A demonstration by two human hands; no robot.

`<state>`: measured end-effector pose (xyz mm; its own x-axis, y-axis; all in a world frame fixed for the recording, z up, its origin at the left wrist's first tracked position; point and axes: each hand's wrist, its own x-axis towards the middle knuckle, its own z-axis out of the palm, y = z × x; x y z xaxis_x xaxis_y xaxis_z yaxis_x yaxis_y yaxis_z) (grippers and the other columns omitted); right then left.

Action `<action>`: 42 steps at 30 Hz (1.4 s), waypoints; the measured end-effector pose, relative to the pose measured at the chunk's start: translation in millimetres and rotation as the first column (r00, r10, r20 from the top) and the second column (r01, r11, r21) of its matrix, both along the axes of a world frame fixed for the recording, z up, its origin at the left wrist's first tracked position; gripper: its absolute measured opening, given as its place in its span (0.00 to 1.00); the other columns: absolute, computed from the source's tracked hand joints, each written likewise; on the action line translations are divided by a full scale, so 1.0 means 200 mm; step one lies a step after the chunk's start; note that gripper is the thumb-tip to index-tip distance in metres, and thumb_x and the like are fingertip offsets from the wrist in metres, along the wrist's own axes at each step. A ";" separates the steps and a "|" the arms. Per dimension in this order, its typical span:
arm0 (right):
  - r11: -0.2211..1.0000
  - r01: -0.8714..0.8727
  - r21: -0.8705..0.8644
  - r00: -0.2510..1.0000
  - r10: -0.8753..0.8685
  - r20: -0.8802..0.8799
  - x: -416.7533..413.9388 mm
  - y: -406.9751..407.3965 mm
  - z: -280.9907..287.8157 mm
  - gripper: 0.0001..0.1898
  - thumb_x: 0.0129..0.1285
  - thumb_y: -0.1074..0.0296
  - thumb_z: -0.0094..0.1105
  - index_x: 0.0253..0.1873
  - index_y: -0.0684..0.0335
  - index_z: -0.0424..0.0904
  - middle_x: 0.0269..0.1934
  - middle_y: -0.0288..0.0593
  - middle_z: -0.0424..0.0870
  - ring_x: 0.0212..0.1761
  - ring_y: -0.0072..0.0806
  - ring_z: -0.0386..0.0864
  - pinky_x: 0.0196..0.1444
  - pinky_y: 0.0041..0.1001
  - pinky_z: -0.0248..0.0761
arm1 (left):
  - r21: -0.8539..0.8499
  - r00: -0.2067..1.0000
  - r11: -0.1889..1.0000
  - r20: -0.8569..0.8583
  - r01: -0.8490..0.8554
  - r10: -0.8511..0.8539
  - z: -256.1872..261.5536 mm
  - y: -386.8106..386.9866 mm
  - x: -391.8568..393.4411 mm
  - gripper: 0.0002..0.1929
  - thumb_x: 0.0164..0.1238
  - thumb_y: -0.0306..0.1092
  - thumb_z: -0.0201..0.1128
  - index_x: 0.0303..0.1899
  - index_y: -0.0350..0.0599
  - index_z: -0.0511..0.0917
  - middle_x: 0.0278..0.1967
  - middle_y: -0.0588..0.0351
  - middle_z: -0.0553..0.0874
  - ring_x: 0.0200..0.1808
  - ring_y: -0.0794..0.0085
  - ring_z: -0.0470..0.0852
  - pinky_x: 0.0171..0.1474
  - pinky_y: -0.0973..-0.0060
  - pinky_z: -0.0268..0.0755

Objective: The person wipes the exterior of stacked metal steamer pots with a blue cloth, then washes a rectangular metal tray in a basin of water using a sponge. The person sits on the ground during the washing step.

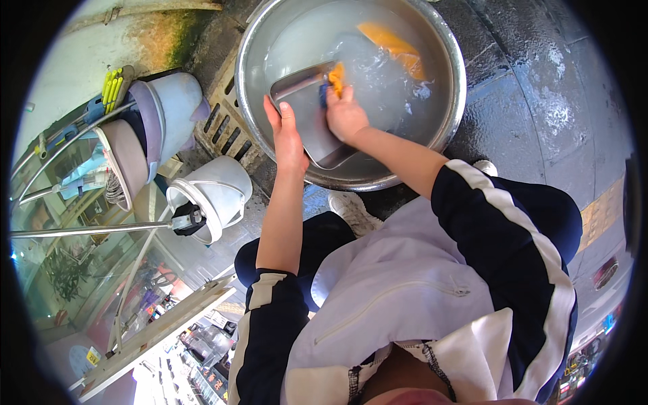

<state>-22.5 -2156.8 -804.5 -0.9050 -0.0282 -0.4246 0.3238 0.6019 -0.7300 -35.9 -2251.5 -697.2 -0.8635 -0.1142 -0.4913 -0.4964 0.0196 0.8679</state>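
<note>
A large round stainless-steel basin (456, 86) filled with cloudy water stands before me on the ground. My left hand (290, 139) grips the left edge of a rectangular metal tray (311, 124), which is tilted over the basin's near left side. Bunched in my right hand (347, 116) is an orange and blue cloth (335, 77), held against the tray's inside. The fingertips of this hand are partly hidden. Farther right in the basin lies an orange piece (392, 45), partly under water; its material is unclear.
A white bucket (228, 185) with a mop head in it stands left of the basin. Beyond it are a pale blue bucket (177, 111) and a beige bucket (124, 157) with mop handles. A slotted drain grate (223, 121) borders the basin. Wet paving (511, 101) extends rightward.
</note>
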 end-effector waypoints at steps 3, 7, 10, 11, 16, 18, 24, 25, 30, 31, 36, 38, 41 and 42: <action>0.987 0.121 -0.103 0.989 -0.111 0.103 -0.01 0.12 -0.18 0.18 0.67 0.68 0.40 0.59 0.69 0.66 0.59 0.66 0.64 0.51 0.58 0.76 0.55 0.43 0.72 | -0.008 0.999 0.999 -0.029 0.042 -0.042 0.00 0.00 0.00 0.35 0.77 0.54 0.47 0.76 0.58 0.40 0.72 0.50 0.57 0.71 0.60 0.61 0.70 0.63 0.57; 0.987 0.150 0.056 0.973 -0.157 0.168 -0.03 0.08 -0.14 0.18 0.65 0.68 0.43 0.58 0.66 0.67 0.57 0.69 0.62 0.47 0.61 0.77 0.56 0.46 0.71 | -0.026 0.995 0.997 -0.056 0.078 -0.079 -0.02 0.00 -0.01 0.35 0.78 0.53 0.46 0.76 0.58 0.40 0.72 0.50 0.57 0.71 0.61 0.61 0.70 0.63 0.57; 0.975 0.156 -0.160 0.988 -0.152 0.037 -0.04 -0.02 0.04 0.21 0.65 0.65 0.47 0.62 0.63 0.66 0.56 0.69 0.62 0.44 0.63 0.77 0.52 0.44 0.74 | -0.037 0.998 0.998 -0.038 0.050 -0.051 -0.02 0.00 -0.01 0.34 0.78 0.52 0.45 0.76 0.58 0.41 0.72 0.50 0.59 0.70 0.62 0.62 0.69 0.63 0.58; 0.963 0.108 -0.245 0.993 -0.116 -0.020 -0.02 -0.05 0.11 0.20 0.65 0.65 0.47 0.60 0.63 0.66 0.57 0.69 0.62 0.45 0.61 0.78 0.52 0.45 0.74 | -0.034 0.999 0.999 -0.026 0.018 -0.018 -0.02 0.00 0.00 0.33 0.78 0.52 0.45 0.76 0.58 0.41 0.71 0.51 0.59 0.70 0.62 0.62 0.69 0.64 0.59; 0.935 0.023 -0.354 0.974 -0.101 -0.203 0.01 -0.14 0.25 0.18 0.65 0.62 0.51 0.58 0.60 0.66 0.53 0.63 0.64 0.41 0.58 0.79 0.44 0.46 0.76 | -0.059 0.999 0.998 -0.043 0.023 -0.025 -0.03 0.02 0.04 0.32 0.79 0.50 0.45 0.76 0.57 0.41 0.70 0.51 0.62 0.68 0.63 0.65 0.68 0.67 0.60; 0.934 0.120 -0.336 0.937 -0.218 -0.272 -0.04 -0.14 0.17 0.15 0.65 0.62 0.50 0.54 0.61 0.66 0.52 0.63 0.66 0.40 0.57 0.80 0.42 0.47 0.76 | -0.069 0.999 0.997 -0.035 0.031 -0.034 -0.03 0.03 0.06 0.32 0.79 0.49 0.45 0.75 0.55 0.42 0.70 0.51 0.62 0.68 0.63 0.64 0.68 0.66 0.60; 0.975 0.218 -0.039 0.973 -0.214 0.083 -0.18 0.02 -0.25 0.17 0.69 0.60 0.48 0.54 0.66 0.64 0.53 0.63 0.72 0.44 0.60 0.80 0.49 0.48 0.74 | -0.087 0.997 0.995 -0.055 0.057 -0.062 0.01 0.04 0.09 0.36 0.79 0.48 0.47 0.76 0.51 0.37 0.74 0.50 0.54 0.71 0.62 0.58 0.71 0.66 0.53; 0.658 0.635 -0.405 0.772 -0.558 0.304 -0.20 0.04 -0.28 0.18 0.69 0.60 0.48 0.56 0.65 0.66 0.55 0.64 0.72 0.46 0.59 0.80 0.52 0.47 0.74 | -0.111 0.997 0.992 -0.035 0.064 -0.069 0.01 0.04 0.09 0.36 0.79 0.48 0.47 0.76 0.51 0.37 0.74 0.50 0.54 0.71 0.62 0.58 0.71 0.66 0.53; 0.942 0.326 -0.082 0.943 -0.318 0.098 -0.21 -0.02 -0.15 0.19 0.69 0.57 0.49 0.54 0.67 0.71 0.56 0.63 0.65 0.48 0.57 0.79 0.54 0.44 0.73 | 0.083 0.999 0.997 0.040 -0.004 0.000 -0.01 -0.01 0.05 0.34 0.79 0.51 0.45 0.76 0.58 0.38 0.73 0.52 0.56 0.70 0.61 0.60 0.70 0.63 0.56; 0.941 0.319 -0.114 0.947 -0.313 0.067 -0.21 -0.07 -0.10 0.19 0.69 0.55 0.49 0.53 0.67 0.72 0.56 0.64 0.65 0.45 0.58 0.80 0.53 0.44 0.74 | 0.130 1.000 0.991 0.023 0.006 -0.009 -0.02 -0.03 0.05 0.34 0.78 0.52 0.45 0.76 0.60 0.38 0.72 0.52 0.57 0.70 0.61 0.61 0.70 0.63 0.57; 0.808 0.152 -0.569 0.977 -0.209 -0.035 -0.19 -0.24 0.06 0.18 0.66 0.56 0.53 0.55 0.59 0.78 0.54 0.56 0.72 0.45 0.52 0.80 0.54 0.39 0.72 | 0.109 0.992 0.992 0.121 -0.058 0.045 -0.13 -0.10 0.05 0.34 0.78 0.56 0.41 0.76 0.61 0.36 0.72 0.52 0.57 0.70 0.63 0.62 0.70 0.63 0.59; 0.724 0.015 -0.690 0.997 -0.062 -0.044 -0.21 -0.20 0.05 0.18 0.65 0.57 0.56 0.56 0.56 0.80 0.51 0.51 0.77 0.45 0.45 0.81 0.54 0.35 0.71 | 0.138 0.993 0.990 0.117 -0.018 0.001 -0.16 -0.14 0.05 0.35 0.78 0.57 0.41 0.75 0.60 0.36 0.72 0.52 0.56 0.70 0.64 0.61 0.69 0.64 0.59; 0.470 -0.140 -0.871 0.966 0.257 -0.017 -0.23 -0.10 0.01 0.15 0.64 0.66 0.56 0.53 0.61 0.82 0.47 0.43 0.80 0.49 0.33 0.78 0.53 0.28 0.70 | 0.169 0.986 0.984 0.163 -0.050 0.022 -0.19 -0.20 0.04 0.34 0.76 0.61 0.41 0.73 0.51 0.48 0.67 0.51 0.65 0.66 0.64 0.68 0.67 0.64 0.64; 0.523 -0.191 -0.830 0.922 0.387 0.031 -0.23 -0.06 -0.01 0.17 0.59 0.69 0.60 0.53 0.60 0.83 0.45 0.41 0.83 0.48 0.30 0.78 0.53 0.27 0.69 | 0.223 0.970 0.970 0.237 -0.097 0.043 -0.19 -0.22 0.02 0.35 0.75 0.62 0.42 0.71 0.47 0.54 0.65 0.52 0.69 0.65 0.63 0.70 0.66 0.64 0.65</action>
